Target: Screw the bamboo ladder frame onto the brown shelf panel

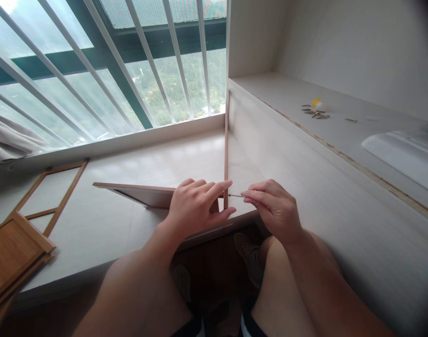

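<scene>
My left hand point(194, 203) is wrapped over the end of a brown-edged panel point(143, 195). Its index finger and thumb reach past the edge of an upright wooden frame point(226, 154), which stands edge-on to me and meets the panel. In a pinch, my right hand point(275, 208) holds a thin metal rod point(237, 195) level. The rod's tip is at the frame's right side, between my left index finger and thumb. Its other end is hidden in my fingers, so I cannot tell whether it is a screwdriver or a hex key.
Several screws point(315, 112) lie beside a yellow scrap point(316, 102) on the raised shelf point(280, 91), near a white curved object point(403, 150). Leftward on the ledge rest a slim wooden frame point(67, 195) and a brown wooden panel piece point(15, 252). Window bars point(148, 51) stand behind.
</scene>
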Available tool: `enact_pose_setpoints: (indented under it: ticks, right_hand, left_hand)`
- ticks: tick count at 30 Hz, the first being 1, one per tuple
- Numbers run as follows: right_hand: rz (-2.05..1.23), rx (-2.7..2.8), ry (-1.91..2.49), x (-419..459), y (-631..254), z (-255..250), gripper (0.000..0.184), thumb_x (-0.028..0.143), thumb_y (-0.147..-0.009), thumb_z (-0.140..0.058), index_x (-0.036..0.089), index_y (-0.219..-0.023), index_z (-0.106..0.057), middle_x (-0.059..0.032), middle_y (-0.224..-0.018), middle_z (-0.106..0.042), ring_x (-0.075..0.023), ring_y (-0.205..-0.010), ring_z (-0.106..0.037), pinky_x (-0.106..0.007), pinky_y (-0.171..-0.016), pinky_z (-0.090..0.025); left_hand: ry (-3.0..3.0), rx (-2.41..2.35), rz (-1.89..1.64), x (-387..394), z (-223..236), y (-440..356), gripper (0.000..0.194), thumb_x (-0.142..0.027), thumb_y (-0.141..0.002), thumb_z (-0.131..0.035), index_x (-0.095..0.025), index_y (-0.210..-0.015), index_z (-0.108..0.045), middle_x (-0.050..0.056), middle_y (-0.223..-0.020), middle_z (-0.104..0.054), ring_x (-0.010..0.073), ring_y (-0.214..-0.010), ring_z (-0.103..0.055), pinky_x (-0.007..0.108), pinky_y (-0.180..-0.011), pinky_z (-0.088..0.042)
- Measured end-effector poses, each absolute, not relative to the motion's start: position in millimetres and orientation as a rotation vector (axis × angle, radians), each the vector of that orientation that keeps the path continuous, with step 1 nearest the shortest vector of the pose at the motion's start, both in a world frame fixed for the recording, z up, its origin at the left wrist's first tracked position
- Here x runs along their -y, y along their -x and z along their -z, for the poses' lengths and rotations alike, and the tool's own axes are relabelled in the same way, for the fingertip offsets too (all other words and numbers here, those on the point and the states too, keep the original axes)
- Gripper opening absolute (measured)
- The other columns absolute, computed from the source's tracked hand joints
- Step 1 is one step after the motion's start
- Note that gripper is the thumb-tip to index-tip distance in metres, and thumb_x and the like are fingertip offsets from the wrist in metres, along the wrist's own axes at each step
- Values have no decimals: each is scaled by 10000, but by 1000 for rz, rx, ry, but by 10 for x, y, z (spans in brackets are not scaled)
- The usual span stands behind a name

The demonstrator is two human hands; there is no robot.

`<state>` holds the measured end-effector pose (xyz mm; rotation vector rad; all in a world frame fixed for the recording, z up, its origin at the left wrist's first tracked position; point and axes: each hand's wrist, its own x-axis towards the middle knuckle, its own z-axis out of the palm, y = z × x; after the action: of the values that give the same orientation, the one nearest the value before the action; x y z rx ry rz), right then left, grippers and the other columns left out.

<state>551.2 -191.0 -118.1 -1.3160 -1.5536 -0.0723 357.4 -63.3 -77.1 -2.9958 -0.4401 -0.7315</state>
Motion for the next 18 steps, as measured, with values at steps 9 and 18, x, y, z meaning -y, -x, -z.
enact_pose_setpoints:
  ticks: [9, 18]
  right_hand:
    - [76, 1591, 1360, 1895, -5548, 1195, 173, 146, -921, -655, 240, -1030, -751, -45, -946, -711, -179, -860, -575, -346, -778, -504]
    - [105, 1596, 1359, 1903, -5543, 1149, 193, 159, -930, -636, 260, -1043, -756, -47, -966, -722, -191, -863, -574, -354, -782, -508]
  left_hand:
    - [2987, 445, 730, 635, 767, -3581, 493, -567, -901, -619, -237, -1267, -614, -19, -816, -727, 180, -751, -657, 354, -701, -374]
    - [2993, 457, 719, 638, 769, -3574, 485, -549, -905, -613, -236, -1275, -616, -2, -817, -733, 182, -757, -658, 351, -707, -379]
